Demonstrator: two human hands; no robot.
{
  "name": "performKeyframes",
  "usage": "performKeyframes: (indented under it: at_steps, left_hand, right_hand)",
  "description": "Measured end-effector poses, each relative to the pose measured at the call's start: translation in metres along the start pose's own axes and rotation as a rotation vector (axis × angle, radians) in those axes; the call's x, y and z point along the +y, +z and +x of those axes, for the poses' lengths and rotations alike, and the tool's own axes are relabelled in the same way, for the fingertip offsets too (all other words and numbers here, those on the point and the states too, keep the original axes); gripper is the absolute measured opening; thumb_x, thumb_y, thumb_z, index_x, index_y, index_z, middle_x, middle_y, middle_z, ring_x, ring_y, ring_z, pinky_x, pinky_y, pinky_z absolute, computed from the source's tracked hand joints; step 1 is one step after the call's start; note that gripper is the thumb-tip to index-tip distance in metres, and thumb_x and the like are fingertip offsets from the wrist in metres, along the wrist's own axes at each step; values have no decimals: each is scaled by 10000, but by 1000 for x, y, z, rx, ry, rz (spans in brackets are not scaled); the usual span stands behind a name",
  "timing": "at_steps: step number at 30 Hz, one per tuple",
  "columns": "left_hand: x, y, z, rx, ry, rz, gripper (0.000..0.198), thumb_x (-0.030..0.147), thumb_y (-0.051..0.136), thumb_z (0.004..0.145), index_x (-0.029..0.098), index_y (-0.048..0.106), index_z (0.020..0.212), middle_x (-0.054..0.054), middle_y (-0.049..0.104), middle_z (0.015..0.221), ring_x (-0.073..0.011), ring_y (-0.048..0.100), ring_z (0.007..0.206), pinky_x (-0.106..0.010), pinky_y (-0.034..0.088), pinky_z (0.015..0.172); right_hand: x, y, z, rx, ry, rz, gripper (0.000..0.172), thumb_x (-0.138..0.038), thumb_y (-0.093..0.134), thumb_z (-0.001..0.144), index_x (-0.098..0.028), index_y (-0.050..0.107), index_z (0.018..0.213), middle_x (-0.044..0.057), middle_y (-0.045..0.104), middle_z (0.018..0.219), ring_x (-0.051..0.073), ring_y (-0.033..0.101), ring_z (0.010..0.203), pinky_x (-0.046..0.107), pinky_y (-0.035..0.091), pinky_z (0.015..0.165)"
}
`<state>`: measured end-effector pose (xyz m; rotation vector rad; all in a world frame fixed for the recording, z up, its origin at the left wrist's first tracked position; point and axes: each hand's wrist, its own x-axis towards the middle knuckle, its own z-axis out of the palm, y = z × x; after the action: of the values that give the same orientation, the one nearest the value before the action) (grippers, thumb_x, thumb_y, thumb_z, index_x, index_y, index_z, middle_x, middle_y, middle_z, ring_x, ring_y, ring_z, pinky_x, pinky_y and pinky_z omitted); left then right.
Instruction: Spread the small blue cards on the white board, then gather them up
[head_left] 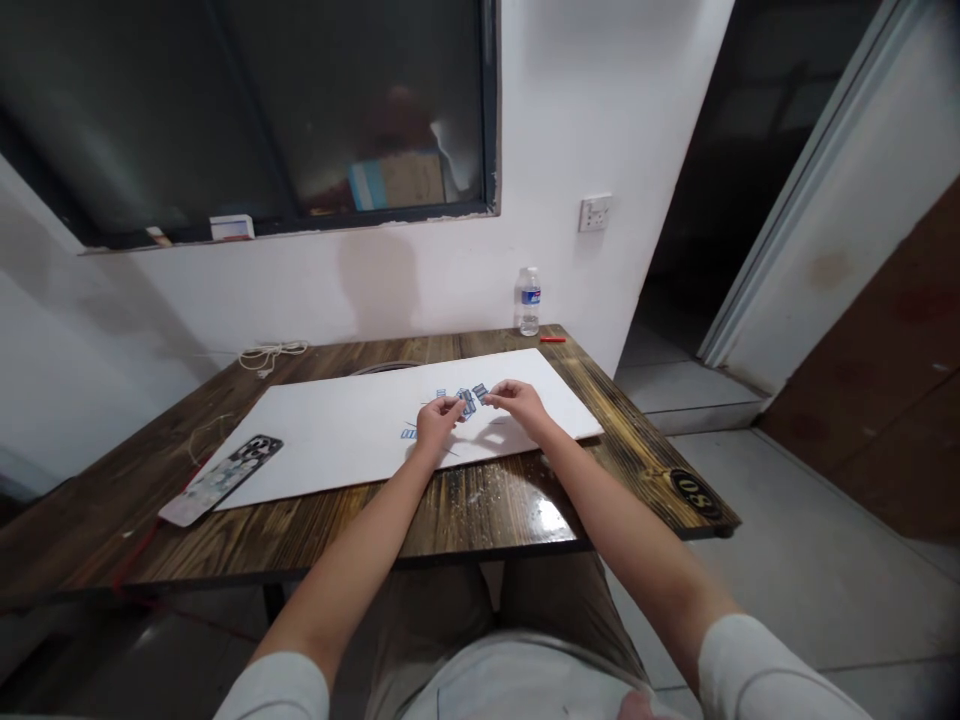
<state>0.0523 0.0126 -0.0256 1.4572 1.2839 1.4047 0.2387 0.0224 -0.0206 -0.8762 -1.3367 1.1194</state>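
Left hand (pixel 437 420) is finger-clamping blue-grey piece (pixel 468 403), right hand (pixel 521 402) dark piece (pixel 481 394), both looking unjoined toward white board (pixel 322 430) right edge, blue bits (pixel 409 434) lying loose.

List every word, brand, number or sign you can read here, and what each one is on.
"80", apparently: round dark mark on the wooden table's near right corner; tilted, so not certain.
Blue label on the plastic bottle: too blurred to read.
Small white box on the window ledge: no lettering legible.
Held small pieces: too small to tell.
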Motion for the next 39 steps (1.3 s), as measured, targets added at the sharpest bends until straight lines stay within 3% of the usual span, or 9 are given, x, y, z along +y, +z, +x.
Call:
performKeyframes:
  at_steps: [4, 9, 18, 23, 27, 32, 36, 39]
  left_hand:
    - [7, 1, -4, -72, 4, -19, 398, 518, 770, 621, 152, 690, 756, -54, 692, 662, -177, 657, 592, -243, 452, 518]
    - [9, 1, -5, -131, 8, -48, 427, 536, 777, 616, 147, 695, 773, -62, 705, 689, -174, 657, 578, -253, 472, 522]
    - [8, 0, -4, -194, 13, -59, 456, 560, 799, 586, 150, 692, 756, -70, 712, 684, -192, 670, 601, -271, 484, 541]
    - [7, 2, -6, -178, 19, -66, 463, 581, 756, 636, 157, 694, 811, -70, 713, 729, -187, 671, 629, -270, 487, 555]
    - [7, -2, 2, -100, -1, -75, 482, 600, 743, 634, 161, 698, 826, -85, 728, 794, -189, 680, 678, -267, 499, 576]
    - [14, -35, 23, 7, -50, -58, 449, 543, 782, 591, 166, 715, 827, -92, 740, 834, -195, 686, 761, -286, 524, 670]
    - [18, -81, 31, -109, -71, 156, 375, 463, 836, 511, 192, 741, 751, -87, 740, 779, -215, 664, 726, -300, 507, 650]
    - [17, -110, 28, -201, -8, 383, 315, 384, 866, 436, 226, 742, 678, -73, 730, 737, -251, 654, 737, -320, 500, 671]
  right_hand:
    - [5, 10, -4, 19, 11, 6, 440, -490, 843, 509, -188, 603, 722, -1, 644, 644, 139, 568, 615, 272, 437, 604]
    - [6, 14, -5, -50, 54, -21, 481, -463, 841, 511, -183, 643, 849, -17, 646, 645, 136, 572, 605, 267, 426, 600]
    - [5, 12, -6, -154, 42, -79, 409, -528, 798, 558, -176, 601, 626, -35, 576, 572, 117, 508, 581, 253, 370, 577]
    - [8, 11, -4, -122, 54, -49, 438, -554, 804, 533, -186, 579, 613, -34, 576, 557, 117, 512, 563, 252, 382, 572]
    - [10, 8, 0, -70, 71, -7, 449, -556, 815, 507, -194, 575, 621, -22, 618, 594, 129, 550, 579, 264, 432, 599]
    - [10, 4, 2, -53, 73, 14, 433, -539, 817, 511, -191, 587, 627, 1, 660, 648, 129, 563, 589, 270, 443, 614]
    - [10, 4, 2, -69, 69, -9, 403, -523, 801, 545, -190, 589, 626, 4, 662, 665, 123, 556, 589, 264, 429, 612]
    - [10, 4, 2, -75, 67, -19, 397, -520, 793, 557, -190, 583, 626, 5, 668, 681, 121, 557, 594, 264, 428, 621]
